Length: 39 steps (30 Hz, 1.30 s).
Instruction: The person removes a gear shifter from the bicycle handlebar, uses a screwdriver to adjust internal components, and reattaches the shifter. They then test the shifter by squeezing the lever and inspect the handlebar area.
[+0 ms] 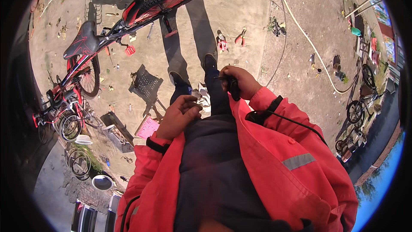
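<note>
While the person stands on the concrete ground [240, 13] and looks straight down, both hands are raised in front of the chest, where the head camera sees them clearly. Right hand [240, 82]: fingers clamped around a small black tool [234, 88], held upright with its dark handle pointing down; a thin metal tip seems to project to the left of the fist, though it is too small to identify. Left hand [179, 116]: fingers curled together with the thumb pressed against them, as if pinching a small part; whether anything lies inside cannot be told. The two hands are near each other but apart, the left lower, just beside the open front of the red jacket [274, 159]. A black cord [292, 120] runs across the right sleeve.

Red and black bicycle [107, 34]: it stands to the person's left, saddle toward the camera, probably propped so that it can be reached from where the person stands. Red pliers [241, 36] and other small tools lie scattered on the ground beyond the feet, within reach. A pale hose [309, 38] curves across the dirt, and loose wheels [71, 126] lie at the left, with further bicycles [358, 107] at the right.
</note>
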Motion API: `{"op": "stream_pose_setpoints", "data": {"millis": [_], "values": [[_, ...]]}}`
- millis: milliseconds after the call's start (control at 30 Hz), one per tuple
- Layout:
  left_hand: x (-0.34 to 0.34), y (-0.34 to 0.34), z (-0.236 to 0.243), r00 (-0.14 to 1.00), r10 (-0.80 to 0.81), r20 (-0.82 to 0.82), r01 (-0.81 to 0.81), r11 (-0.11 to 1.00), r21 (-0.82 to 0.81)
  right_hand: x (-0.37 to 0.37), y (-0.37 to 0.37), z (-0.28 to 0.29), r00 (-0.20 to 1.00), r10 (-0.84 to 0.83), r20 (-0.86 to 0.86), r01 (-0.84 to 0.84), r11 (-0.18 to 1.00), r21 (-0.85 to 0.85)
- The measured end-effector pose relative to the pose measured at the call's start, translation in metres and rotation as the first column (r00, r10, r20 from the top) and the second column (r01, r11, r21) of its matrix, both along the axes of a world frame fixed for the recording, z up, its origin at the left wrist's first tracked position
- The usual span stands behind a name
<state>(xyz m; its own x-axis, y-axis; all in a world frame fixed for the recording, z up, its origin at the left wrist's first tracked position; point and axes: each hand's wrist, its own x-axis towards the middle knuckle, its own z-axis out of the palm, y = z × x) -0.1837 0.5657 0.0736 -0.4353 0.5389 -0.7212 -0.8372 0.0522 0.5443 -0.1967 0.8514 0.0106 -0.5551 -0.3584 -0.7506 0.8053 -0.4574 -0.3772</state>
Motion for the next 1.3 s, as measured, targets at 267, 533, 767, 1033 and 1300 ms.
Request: {"op": "stream_pose_setpoints", "data": {"millis": [267,533,767,1033,1300], "values": [[0.008,0.002,-0.044,0.996,-0.080,0.026,0.084,0.966,-0.244,0.026,0.082,-0.066,0.995,-0.055,0.085,0.020,0.931,0.366],[0.041,-0.025,-0.151,0.989,-0.133,0.057,0.144,0.882,-0.448,0.017,0.118,-0.169,0.978,0.170,0.120,-0.208,0.753,0.624],[0.072,-0.030,-0.233,0.780,-0.548,-0.302,0.119,0.603,-0.789,-0.032,0.136,-0.317,0.606,0.718,0.343,-0.567,0.088,0.819],[0.071,-0.004,-0.287,0.879,-0.436,-0.192,0.077,0.529,-0.845,-0.079,0.128,-0.546,0.507,0.783,0.361,-0.612,0.032,0.790],[0.059,0.004,-0.287,0.912,-0.365,-0.188,-0.008,0.443,-0.896,-0.124,0.102,-0.639,0.343,0.782,0.520,-0.692,-0.164,0.703]]}}
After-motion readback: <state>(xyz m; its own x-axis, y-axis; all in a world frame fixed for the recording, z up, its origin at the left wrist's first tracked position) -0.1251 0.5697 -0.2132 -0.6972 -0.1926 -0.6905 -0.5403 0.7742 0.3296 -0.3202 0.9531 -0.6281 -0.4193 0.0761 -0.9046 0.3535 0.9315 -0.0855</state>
